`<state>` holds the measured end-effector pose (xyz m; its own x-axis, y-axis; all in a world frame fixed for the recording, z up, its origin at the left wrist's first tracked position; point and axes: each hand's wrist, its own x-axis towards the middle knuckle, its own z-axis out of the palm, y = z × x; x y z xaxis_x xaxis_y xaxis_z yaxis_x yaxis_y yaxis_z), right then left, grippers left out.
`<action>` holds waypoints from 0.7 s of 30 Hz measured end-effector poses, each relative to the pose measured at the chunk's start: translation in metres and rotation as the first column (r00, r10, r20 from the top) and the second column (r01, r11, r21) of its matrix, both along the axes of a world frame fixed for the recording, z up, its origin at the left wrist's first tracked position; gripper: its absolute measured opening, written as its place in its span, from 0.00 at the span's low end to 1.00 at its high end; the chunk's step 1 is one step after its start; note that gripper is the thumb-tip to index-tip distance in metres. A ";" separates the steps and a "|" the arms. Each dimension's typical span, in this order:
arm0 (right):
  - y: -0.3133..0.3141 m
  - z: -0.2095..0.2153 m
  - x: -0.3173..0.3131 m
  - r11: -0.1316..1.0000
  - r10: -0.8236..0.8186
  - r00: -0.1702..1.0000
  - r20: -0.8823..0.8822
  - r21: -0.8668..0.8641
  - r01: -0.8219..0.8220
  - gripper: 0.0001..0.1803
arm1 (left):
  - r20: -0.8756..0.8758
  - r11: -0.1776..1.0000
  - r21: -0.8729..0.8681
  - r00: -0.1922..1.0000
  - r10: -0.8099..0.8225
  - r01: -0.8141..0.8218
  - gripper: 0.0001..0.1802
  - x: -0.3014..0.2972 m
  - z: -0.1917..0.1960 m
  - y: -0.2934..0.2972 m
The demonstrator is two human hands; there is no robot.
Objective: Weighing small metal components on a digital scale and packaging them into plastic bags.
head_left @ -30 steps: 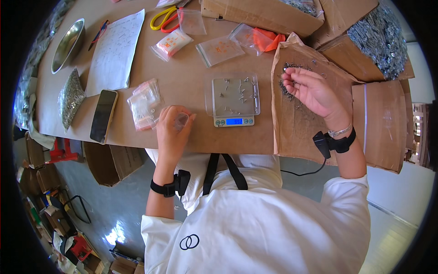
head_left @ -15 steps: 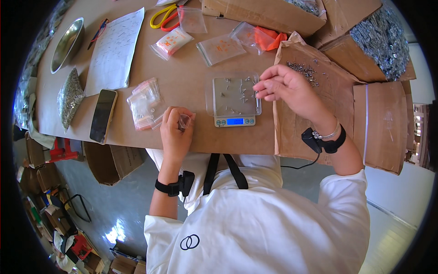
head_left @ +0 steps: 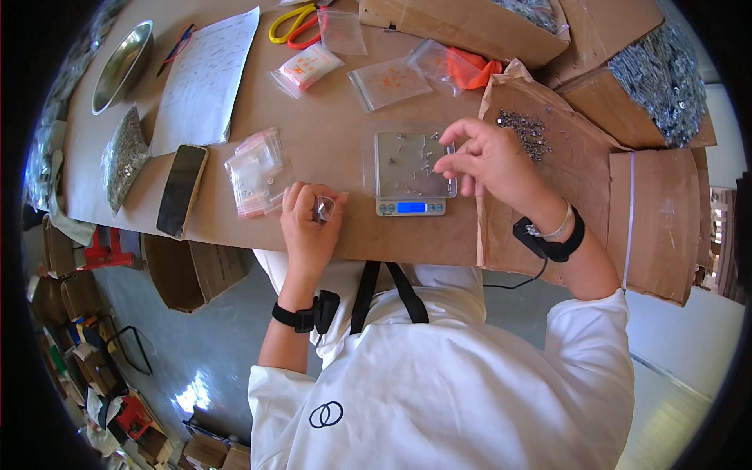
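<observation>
My left hand (head_left: 310, 231) is closed near the table's front edge, its fingers curled round a small clear plastic piece (head_left: 323, 208), perhaps a bag or cup; its exact kind is unclear. My right hand (head_left: 489, 163) hovers at the right edge of a small digital scale (head_left: 412, 207), thumb and fingers apart, nothing visible between them. On the scale's clear tray (head_left: 403, 174) lie several small metal screws (head_left: 424, 153). To the right, a pile of similar small screws (head_left: 526, 135) rests on an opened sheet of cardboard (head_left: 576, 188).
Small clear zip bags (head_left: 257, 172) lie left of the scale, beside a phone (head_left: 182, 190) and a filled bag (head_left: 125, 163). Farther back are a metal bowl (head_left: 124, 66), a paper sheet (head_left: 205, 86), scissors (head_left: 301, 27) and boxes of metal parts (head_left: 658, 82).
My right hand has changed pose at the scale's edge, its fingers bending more and thumb lower. My left hand still grips the clear piece. The whole view has shifted slightly.
</observation>
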<state>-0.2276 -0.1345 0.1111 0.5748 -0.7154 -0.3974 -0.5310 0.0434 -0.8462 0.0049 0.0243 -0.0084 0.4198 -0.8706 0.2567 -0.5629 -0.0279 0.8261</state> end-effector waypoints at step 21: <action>-0.007 -0.078 -0.014 0.961 -0.065 0.969 -0.237 -0.276 -0.003 0.33 | -0.035 0.995 0.098 0.999 0.000 0.003 0.10 -0.003 0.014 -0.015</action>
<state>-0.2419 -0.1413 0.0328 0.4618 -0.8314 -0.3090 -0.7228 -0.1508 -0.6744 0.0022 0.0090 0.0056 0.4257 -0.8914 0.1555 -0.5341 -0.1088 0.8384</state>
